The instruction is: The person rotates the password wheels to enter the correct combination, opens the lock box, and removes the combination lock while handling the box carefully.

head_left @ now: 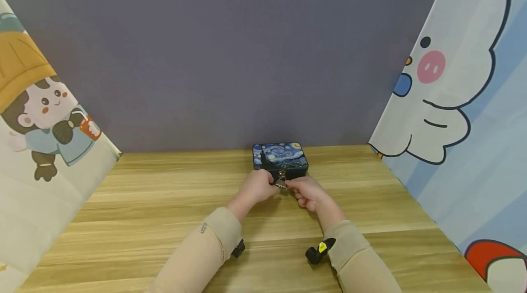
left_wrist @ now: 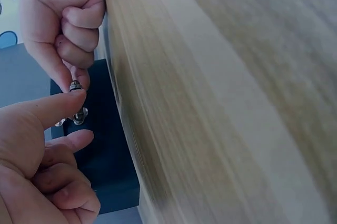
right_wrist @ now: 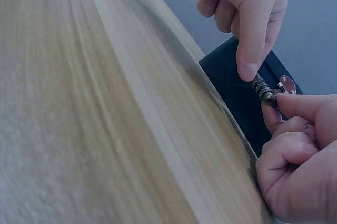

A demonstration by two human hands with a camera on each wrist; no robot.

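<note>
A small tin box (head_left: 281,156) with a starry night painting on its lid stands at the back of the table. From the clasp (right_wrist: 287,84) on its front hangs a small bronze combination padlock (head_left: 281,183) with ridged dials, seen closely in the right wrist view. My left hand (head_left: 257,186) holds the padlock from the left, its thumb on the dial side. On the other side my right hand (head_left: 309,193) pinches the padlock's end between thumb and index finger, the other fingers curled in. Fingers partly cover the padlock (left_wrist: 76,85) in the left wrist view.
The wood-grain table (head_left: 164,201) runs back to a grey panel (head_left: 230,55) just behind the box. Cartoon-printed cloths, one on the left (head_left: 66,183) and one on the right (head_left: 477,169), flank the table. Black wrist cameras sit at both cuffs.
</note>
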